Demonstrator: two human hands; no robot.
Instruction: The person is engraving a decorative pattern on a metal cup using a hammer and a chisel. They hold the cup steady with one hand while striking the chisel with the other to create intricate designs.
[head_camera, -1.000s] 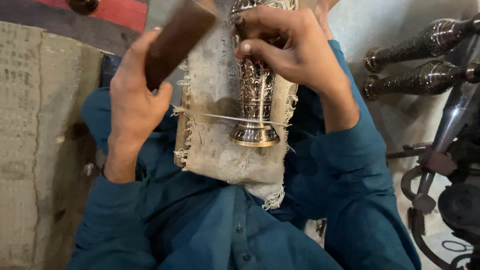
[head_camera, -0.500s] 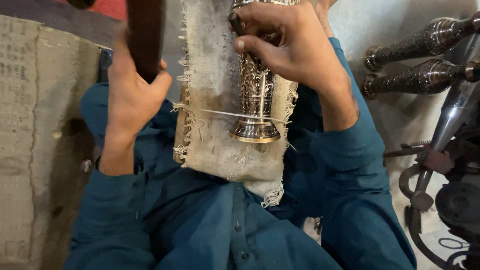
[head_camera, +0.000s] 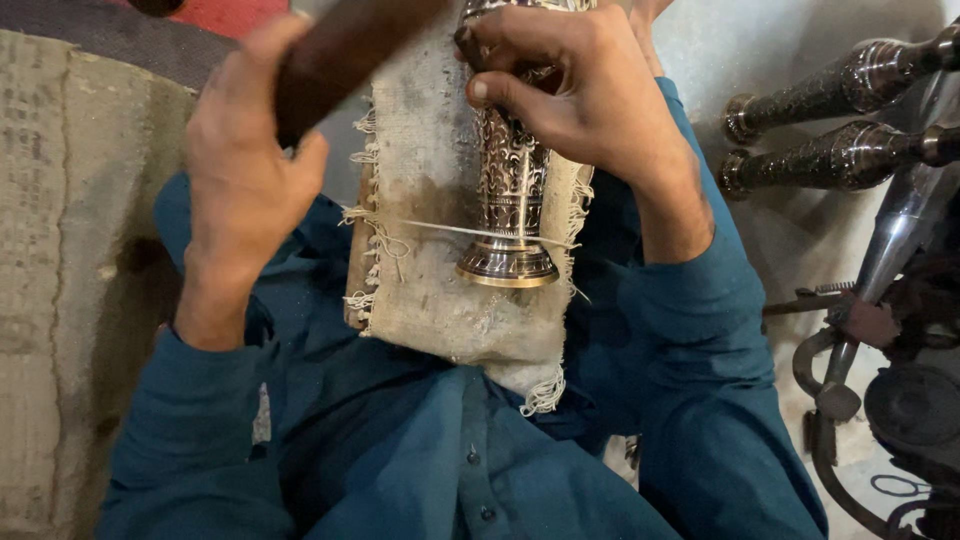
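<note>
Engraved metal vase (head_camera: 508, 200) lies on a frayed burlap pad (head_camera: 430, 230) over the lap, flared foot toward the body. Right hand (head_camera: 585, 100) grips its upper body. Left hand (head_camera: 240, 170) clenches a dark wooden handle (head_camera: 340, 50), raised. Similar engraved pieces (head_camera: 830, 120) lie well right.

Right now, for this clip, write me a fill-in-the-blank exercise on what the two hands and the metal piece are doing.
1. The left hand grips a dark ____ handle.
2. The right hand holds an engraved metal vase against a frayed ____ cloth.
3. The vase's flared base points ____ the person's chest.
4. Two similar engraved pieces lie to the person's ____.

Missing words: wooden; burlap; toward; right
</note>
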